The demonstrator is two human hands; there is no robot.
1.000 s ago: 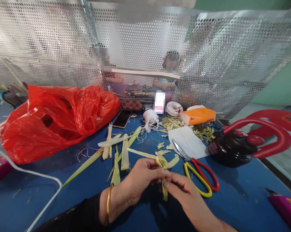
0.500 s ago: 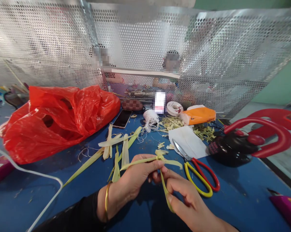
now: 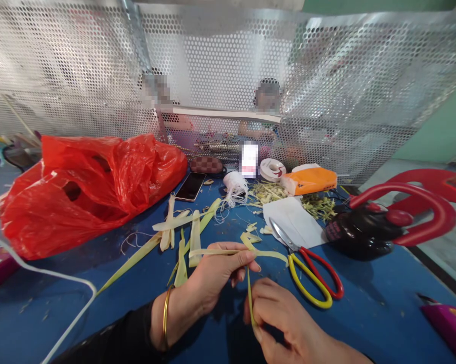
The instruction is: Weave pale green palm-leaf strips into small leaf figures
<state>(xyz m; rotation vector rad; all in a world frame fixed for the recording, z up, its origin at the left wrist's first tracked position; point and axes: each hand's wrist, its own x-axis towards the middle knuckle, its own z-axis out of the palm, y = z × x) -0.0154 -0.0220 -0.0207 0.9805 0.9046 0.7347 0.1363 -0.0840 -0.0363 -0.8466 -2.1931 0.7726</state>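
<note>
Above a blue table (image 3: 364, 318), a left hand (image 3: 211, 278) pinches a pale-green plant piece (image 3: 266, 253) at its crossing; strips (image 3: 216, 251) point left, right and away, while a slim tail (image 3: 249, 293) runs lengthwise toward the worker, gripped low by the right hand (image 3: 284, 314).

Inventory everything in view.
Table: one, blue, beneath.
Perforated screen: one, silver, behind.
People: two, blurred, beyond.
Plastic bag: one, red, left.
Checkered pouch: one, brown, back.
Phone: one, dark, near pouch.
Pixelated rectangle: one, white, back.
Thread bundle: one, white, centre.
Round spool: one, white, back.
Soft packet: one, orange, right.
Scissors: one, red and yellow, right.
Paper sheet: one, white, by scissors.
Kettle: one, black and red, right.
Printed boxes: two, purple, both edges.
Cable: one, white, left.
Loose leaf strips: several, pale green, centre.
Plant scraps: many, greenish, near packet.
Held leaf strips: uncounted, pale green, front.
Bangle: one, gold, left wrist.
Sleeve: one, black, left arm.
Left hand, right hand: two, bare, front.
</note>
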